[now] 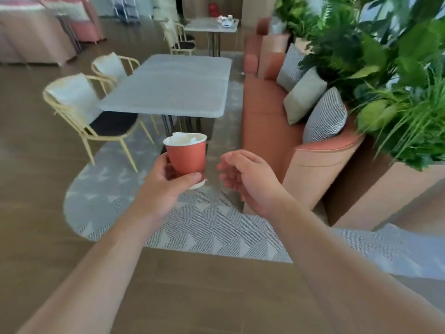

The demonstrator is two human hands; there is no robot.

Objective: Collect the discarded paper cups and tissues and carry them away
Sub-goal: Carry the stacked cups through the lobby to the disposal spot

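My left hand (pixel 166 186) holds a red paper cup (pixel 186 157) upright at chest height, fingers wrapped around its lower half. White crumpled tissue (pixel 184 138) fills the cup's top. My right hand (pixel 243 174) hovers just right of the cup, fingers curled loosely and apart, holding nothing. On a far table (pixel 212 27) at the back lie small white items (pixel 226 20), too blurred to identify.
A grey table (pixel 173 85) stands ahead with two pale metal chairs (pixel 89 112) on its left. A terracotta sofa (pixel 269 121) with cushions (pixel 325 116) runs along the right, backed by green plants (pixel 390 75). A patterned rug (pixel 207 227) covers the wooden floor.
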